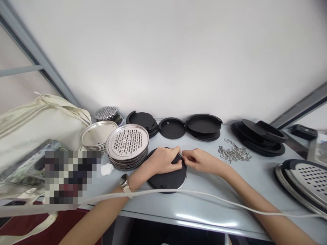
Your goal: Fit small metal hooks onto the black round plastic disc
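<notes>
A black round disc (167, 180) with a thin shiny rim lies flat on the table in front of me. My left hand (166, 160) rests over its upper part, fingers curled and gripping it near the far right edge. My right hand (198, 160) meets it there, thumb and fingertips pinched on a small shiny metal hook (180, 155) at the disc's edge. The hook's exact shape is partly hidden by the fingertips. To the right lies a loose pile of metal hooks (233, 152).
A stack of round metal graters (127, 141) and a stack of plain metal discs (98, 134) stand at left. Black round holders (204, 124) line the wall, with more at right (259, 136). A white cable (217, 197) crosses before my forearms. A cream bag (38, 119) sits far left.
</notes>
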Available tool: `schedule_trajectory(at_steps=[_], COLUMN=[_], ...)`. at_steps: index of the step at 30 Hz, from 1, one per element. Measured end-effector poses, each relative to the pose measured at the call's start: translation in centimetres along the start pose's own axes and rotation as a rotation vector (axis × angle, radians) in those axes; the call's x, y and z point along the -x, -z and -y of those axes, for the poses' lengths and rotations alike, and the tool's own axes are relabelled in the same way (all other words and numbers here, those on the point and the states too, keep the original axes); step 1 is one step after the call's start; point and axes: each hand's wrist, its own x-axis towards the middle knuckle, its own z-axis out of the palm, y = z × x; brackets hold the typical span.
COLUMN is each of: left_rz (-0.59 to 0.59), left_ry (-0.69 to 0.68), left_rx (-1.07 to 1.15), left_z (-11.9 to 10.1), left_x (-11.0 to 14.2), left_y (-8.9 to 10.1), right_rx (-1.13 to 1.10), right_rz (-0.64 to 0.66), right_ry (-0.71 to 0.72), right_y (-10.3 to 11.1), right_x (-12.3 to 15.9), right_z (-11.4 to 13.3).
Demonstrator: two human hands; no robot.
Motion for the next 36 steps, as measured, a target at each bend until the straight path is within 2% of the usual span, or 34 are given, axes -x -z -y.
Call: schedule_trajectory(at_steps=[17, 36], left_rz=[-0.006, 0.010], left_ry=[-0.021, -0.009], left_rx=[-0.016, -0.038], left_z=[-0.3, -0.4], left_x=[0.3, 0.4], left_y=[0.3, 0.4], right_rx=[-0.037, -0.014], right_rz=[-0.026, -0.010], right_ry=[-0.019, -0.014], right_y=[-1.1, -0.9], right_x=[-0.5, -0.5], right_z=[-0.3, -0.4])
